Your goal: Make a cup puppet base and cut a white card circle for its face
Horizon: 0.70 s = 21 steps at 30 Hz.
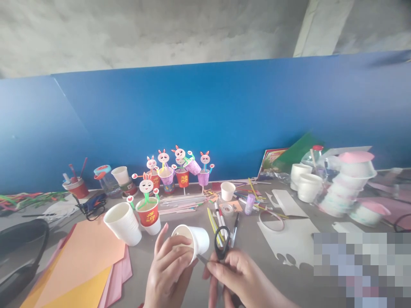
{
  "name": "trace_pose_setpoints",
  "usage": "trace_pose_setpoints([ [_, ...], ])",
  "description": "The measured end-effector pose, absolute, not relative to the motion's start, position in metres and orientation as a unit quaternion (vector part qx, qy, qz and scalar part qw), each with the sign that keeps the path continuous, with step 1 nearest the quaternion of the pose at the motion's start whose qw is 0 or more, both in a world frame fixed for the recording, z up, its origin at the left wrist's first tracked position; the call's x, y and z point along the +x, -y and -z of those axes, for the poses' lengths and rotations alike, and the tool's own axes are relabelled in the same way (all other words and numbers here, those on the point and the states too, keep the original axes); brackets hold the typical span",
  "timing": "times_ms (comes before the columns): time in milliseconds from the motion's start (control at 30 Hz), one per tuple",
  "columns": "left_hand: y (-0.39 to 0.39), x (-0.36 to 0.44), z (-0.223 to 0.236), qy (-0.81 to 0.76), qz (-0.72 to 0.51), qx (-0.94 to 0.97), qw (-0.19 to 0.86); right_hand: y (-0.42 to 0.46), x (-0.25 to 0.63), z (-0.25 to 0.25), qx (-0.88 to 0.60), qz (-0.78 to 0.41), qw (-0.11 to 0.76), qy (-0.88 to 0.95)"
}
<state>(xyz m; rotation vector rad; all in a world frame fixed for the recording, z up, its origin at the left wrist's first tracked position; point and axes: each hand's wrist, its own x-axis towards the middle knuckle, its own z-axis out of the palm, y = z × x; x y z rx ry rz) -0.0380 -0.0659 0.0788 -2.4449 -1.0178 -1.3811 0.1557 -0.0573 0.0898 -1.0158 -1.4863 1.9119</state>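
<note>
The left hand [171, 265] wraps its fingers round a plain white cup [200, 240]; the right hand [236, 271] pinches black scissors [222, 257], tip at the rim, though any cut is hard to see. Beyond, on the surface [141, 263], rabbit-topped cups [183, 179] look finished; this one seems barely begun.

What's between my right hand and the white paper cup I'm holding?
A scissor blade, pointing from your right hand toward the white paper cup, in the head view.

Two hands [173, 266], one pair of scissors [221, 254], at least six white cups [201, 240] and at least five rabbit figures [146, 186] are showing.
</note>
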Motion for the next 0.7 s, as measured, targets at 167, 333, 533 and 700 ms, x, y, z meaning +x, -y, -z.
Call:
trace_pose_setpoints([
  [167,0.066,-0.039,-0.078,0.342,0.454,-0.819,0.080,0.059,0.149,-0.074,-0.339,-0.784,0.288,0.432],
  [333,0.066,-0.039,-0.078,0.346,0.452,-0.817,0.090,0.059,0.147,-0.063,-0.298,-0.822,0.299,0.382],
  [533,0.066,-0.037,-0.082,0.349,0.457,-0.812,0.096,0.060,0.143,-0.056,-0.292,-0.834,0.312,0.348],
  [700,0.065,-0.035,-0.084,0.357,0.471,-0.802,0.092,0.061,0.144,-0.051,-0.297,-0.835,0.314,0.342],
])
